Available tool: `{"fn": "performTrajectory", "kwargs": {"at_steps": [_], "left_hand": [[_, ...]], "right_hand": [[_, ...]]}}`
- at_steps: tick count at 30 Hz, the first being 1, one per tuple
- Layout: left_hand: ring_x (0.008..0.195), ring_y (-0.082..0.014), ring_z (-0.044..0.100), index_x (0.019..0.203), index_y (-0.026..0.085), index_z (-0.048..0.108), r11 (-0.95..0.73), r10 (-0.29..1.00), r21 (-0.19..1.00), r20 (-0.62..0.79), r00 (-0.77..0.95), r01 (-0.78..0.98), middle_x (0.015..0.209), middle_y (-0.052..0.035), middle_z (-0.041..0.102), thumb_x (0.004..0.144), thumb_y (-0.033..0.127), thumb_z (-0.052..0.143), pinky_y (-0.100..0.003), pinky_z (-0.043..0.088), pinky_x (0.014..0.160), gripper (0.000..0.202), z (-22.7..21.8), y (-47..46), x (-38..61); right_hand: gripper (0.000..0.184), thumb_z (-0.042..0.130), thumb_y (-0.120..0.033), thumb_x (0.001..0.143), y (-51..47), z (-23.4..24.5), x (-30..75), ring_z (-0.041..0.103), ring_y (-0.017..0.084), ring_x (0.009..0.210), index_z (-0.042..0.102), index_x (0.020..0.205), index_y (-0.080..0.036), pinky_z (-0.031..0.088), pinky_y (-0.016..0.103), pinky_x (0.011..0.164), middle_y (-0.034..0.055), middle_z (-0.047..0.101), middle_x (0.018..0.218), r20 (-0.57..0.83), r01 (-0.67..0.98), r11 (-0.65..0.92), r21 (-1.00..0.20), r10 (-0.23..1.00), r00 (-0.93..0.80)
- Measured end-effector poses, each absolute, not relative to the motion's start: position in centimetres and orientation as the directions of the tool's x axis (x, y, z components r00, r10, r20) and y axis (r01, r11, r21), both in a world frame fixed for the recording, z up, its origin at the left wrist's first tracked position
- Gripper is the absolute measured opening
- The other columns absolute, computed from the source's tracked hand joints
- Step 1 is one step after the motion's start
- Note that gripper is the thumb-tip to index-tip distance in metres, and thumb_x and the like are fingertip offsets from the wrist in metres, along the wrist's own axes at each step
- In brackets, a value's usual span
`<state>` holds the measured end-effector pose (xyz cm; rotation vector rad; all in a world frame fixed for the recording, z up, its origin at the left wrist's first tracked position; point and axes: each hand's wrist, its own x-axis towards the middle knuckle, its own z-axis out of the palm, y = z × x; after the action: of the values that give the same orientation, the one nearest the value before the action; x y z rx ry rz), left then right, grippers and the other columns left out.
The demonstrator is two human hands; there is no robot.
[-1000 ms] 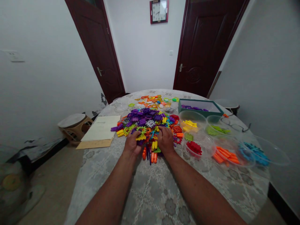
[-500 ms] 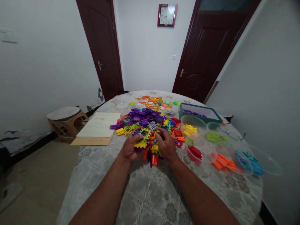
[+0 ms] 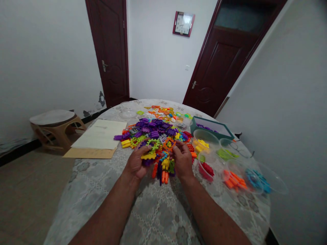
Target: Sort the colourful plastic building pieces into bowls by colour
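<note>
My left hand [image 3: 137,161] is closed around several plastic building pieces, among them a yellow piece [image 3: 148,156] and a lime-green toothed frame [image 3: 154,145]. Between the thumb and fingers of my right hand [image 3: 181,157] is an orange toothed frame [image 3: 168,144], tilted up. Both hands are at the near side of a mixed pile of plastic pieces [image 3: 154,126], mostly purple at the top. A white grid piece [image 3: 162,139] shows between the hands. Just below, orange tubes [image 3: 165,177] and a yellow piece [image 3: 166,164] lie on the table.
At right stand clear plastic bowls with yellow pieces [image 3: 201,145], red pieces [image 3: 206,171], orange tubes [image 3: 233,180] and blue pieces [image 3: 257,180]. Behind them is a green-rimmed box [image 3: 224,134]. Sheets of paper [image 3: 99,134] lie at left. More pieces [image 3: 163,111] are scattered at the back.
The orange frame now shows raised in my right hand's fingers. My left hand still holds its pieces. The whole view has shifted, with the table appearing slightly further left.
</note>
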<state>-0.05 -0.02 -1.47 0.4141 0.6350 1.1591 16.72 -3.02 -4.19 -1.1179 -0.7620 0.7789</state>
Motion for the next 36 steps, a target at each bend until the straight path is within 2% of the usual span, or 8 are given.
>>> {"fn": "performTrajectory", "kwargs": {"at_steps": [5,10,13,16,19,25,30,36], "left_hand": [[0.080,-0.0259,0.079,0.120,0.018,0.069,0.350,0.935,0.608,-0.269,0.230,-0.713,0.096,-0.0068,0.079,0.071,0.005,0.075,-0.046,0.070,0.072,0.051,0.0,0.3,0.1],[0.078,-0.0237,0.079,0.123,0.021,0.069,0.291,0.956,0.650,-0.215,0.198,-0.702,0.096,-0.0051,0.079,0.074,0.003,0.072,-0.043,0.070,0.070,0.052,1.4,0.5,0.1],[0.080,-0.0251,0.079,0.120,0.020,0.070,0.305,0.951,0.652,-0.245,0.188,-0.694,0.099,-0.0068,0.079,0.076,0.004,0.071,-0.043,0.070,0.069,0.047,0.9,0.5,-0.2],[0.081,-0.0255,0.079,0.122,0.023,0.070,0.326,0.943,0.649,-0.279,0.184,-0.688,0.101,-0.0062,0.080,0.075,0.004,0.071,-0.043,0.070,0.066,0.051,0.0,0.3,-0.5],[0.082,-0.0252,0.079,0.123,0.025,0.070,0.313,0.949,0.659,-0.243,0.200,-0.684,0.103,-0.0056,0.080,0.074,0.003,0.073,-0.043,0.070,0.068,0.054,-0.4,0.0,-0.7],[0.074,-0.0231,0.076,0.124,0.024,0.069,0.290,0.957,0.677,-0.196,0.214,-0.677,0.101,-0.0065,0.078,0.072,0.006,0.077,-0.041,0.069,0.065,0.056,-0.5,-0.4,-0.5],[0.075,-0.0222,0.075,0.123,0.023,0.069,0.263,0.965,0.689,-0.173,0.199,-0.676,0.101,-0.0058,0.077,0.070,0.007,0.081,-0.041,0.069,0.065,0.057,-0.7,-0.6,-0.4],[0.076,-0.0217,0.076,0.119,0.021,0.070,0.251,0.967,0.716,-0.167,0.190,-0.651,0.103,-0.0059,0.077,0.071,0.008,0.081,-0.040,0.069,0.066,0.050,-0.5,-0.6,-0.5]], "right_hand": [[0.037,0.074,-0.038,0.081,-2.7,-4.1,16.6,0.066,0.013,0.062,0.062,0.112,-0.022,0.055,0.025,0.053,-0.0044,0.065,0.084,0.169,-0.129,0.286,-0.950,0.814,0.555],[0.031,0.072,-0.035,0.081,-2.6,-3.6,16.5,0.066,0.012,0.060,0.059,0.106,-0.023,0.054,0.024,0.053,-0.0067,0.062,0.080,0.195,-0.127,0.325,-0.937,0.790,0.582],[0.030,0.072,-0.034,0.081,-2.7,-3.2,16.4,0.067,0.012,0.061,0.057,0.105,-0.023,0.054,0.024,0.054,-0.0069,0.063,0.078,0.209,-0.117,0.334,-0.935,0.789,0.578],[0.029,0.071,-0.035,0.084,-3.0,-2.8,16.3,0.068,0.013,0.061,0.055,0.104,-0.024,0.055,0.024,0.054,-0.0066,0.065,0.076,0.225,-0.123,0.352,-0.928,0.790,0.570],[0.029,0.071,-0.037,0.084,-3.1,-2.6,16.3,0.070,0.014,0.061,0.054,0.103,-0.024,0.056,0.025,0.054,-0.0065,0.067,0.074,0.230,-0.116,0.355,-0.928,0.787,0.572],[0.028,0.072,-0.038,0.085,-3.1,-2.9,16.6,0.070,0.015,0.060,0.056,0.102,-0.023,0.056,0.025,0.054,-0.0054,0.068,0.074,0.252,-0.100,0.366,-0.925,0.791,0.558],[0.029,0.074,-0.039,0.086,-3.2,-2.5,16.7,0.069,0.014,0.063,0.058,0.104,-0.022,0.056,0.025,0.056,-0.0050,0.068,0.076,0.261,-0.089,0.366,-0.926,0.792,0.551],[0.028,0.073,-0.040,0.087,-4.9,0.5,17.6,0.065,0.013,0.061,0.065,0.106,-0.021,0.054,0.025,0.054,-0.0020,0.070,0.084,0.287,0.035,0.301,-0.953,0.861,0.419]]}}
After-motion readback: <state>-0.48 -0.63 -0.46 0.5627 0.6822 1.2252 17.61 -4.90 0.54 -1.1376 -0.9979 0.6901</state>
